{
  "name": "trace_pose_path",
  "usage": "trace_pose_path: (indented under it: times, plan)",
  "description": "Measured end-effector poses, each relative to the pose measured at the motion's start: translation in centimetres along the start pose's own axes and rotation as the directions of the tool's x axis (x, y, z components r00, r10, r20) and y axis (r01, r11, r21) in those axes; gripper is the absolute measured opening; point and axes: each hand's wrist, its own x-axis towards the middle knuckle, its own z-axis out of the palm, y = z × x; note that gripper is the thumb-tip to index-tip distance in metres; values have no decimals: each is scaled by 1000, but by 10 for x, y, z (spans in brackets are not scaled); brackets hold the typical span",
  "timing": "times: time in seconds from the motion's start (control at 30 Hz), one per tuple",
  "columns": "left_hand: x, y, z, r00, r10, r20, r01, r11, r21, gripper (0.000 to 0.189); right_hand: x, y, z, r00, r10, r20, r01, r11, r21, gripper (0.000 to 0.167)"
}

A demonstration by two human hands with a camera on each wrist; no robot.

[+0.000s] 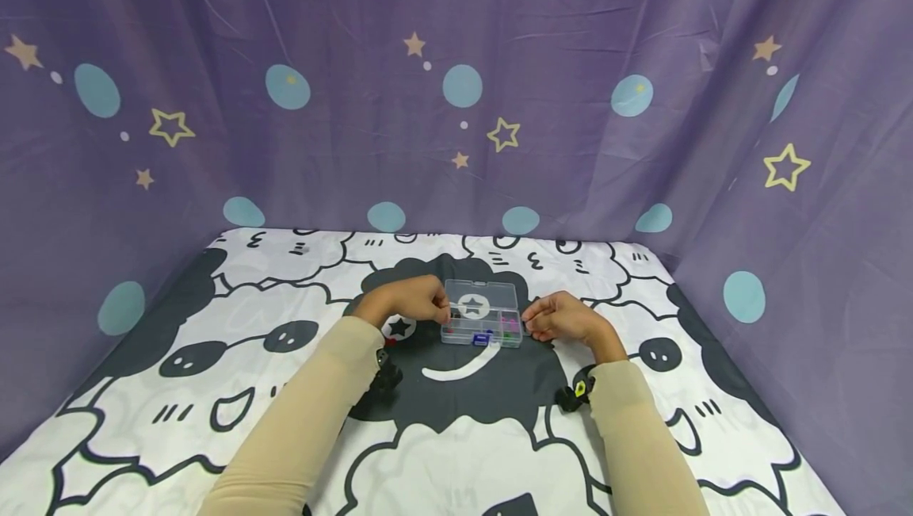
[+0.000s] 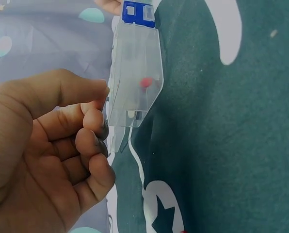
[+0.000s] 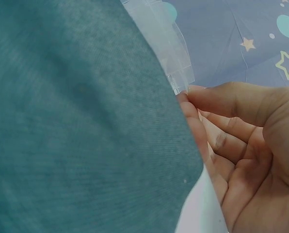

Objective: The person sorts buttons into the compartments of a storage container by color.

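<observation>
A clear plastic compartment box [image 1: 448, 337] lies on the tablecloth with its lid [image 1: 502, 294] raised at the back. A blue latch [image 1: 481, 339] sits on its front wall. Small pink pieces [image 1: 509, 324] and other coloured bits lie inside, and a red piece [image 2: 146, 82] shows through the wall. My left hand [image 1: 421, 300] is at the box's left end, thumb and forefinger together and other fingers curled; I cannot tell whether they hold anything. At the opposite end, my right hand [image 1: 559, 318] pinches the box's edge between thumb and forefinger [image 3: 195, 128].
The tablecloth [image 1: 456, 397] has large black-and-white cartoon sheep printed on it. A purple curtain [image 1: 456, 104] with stars and blue spots hangs behind and along both sides. Dark bands with small ornaments [image 1: 579, 386] are around both wrists.
</observation>
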Motion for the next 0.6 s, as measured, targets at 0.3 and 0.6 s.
trace_pose_path:
  times: [0.3, 0.6]
  plan:
    - [-7, -3, -2, 1000, -21, -11, 21, 1000, -19, 45, 0, 0, 1, 1000, -6, 8, 6, 1000, -9, 23]
    - [-22, -15, -6, 998, -47, -46, 47, 999, 2, 23, 1, 0, 2, 1000, -5, 1, 5, 1000, -18, 23]
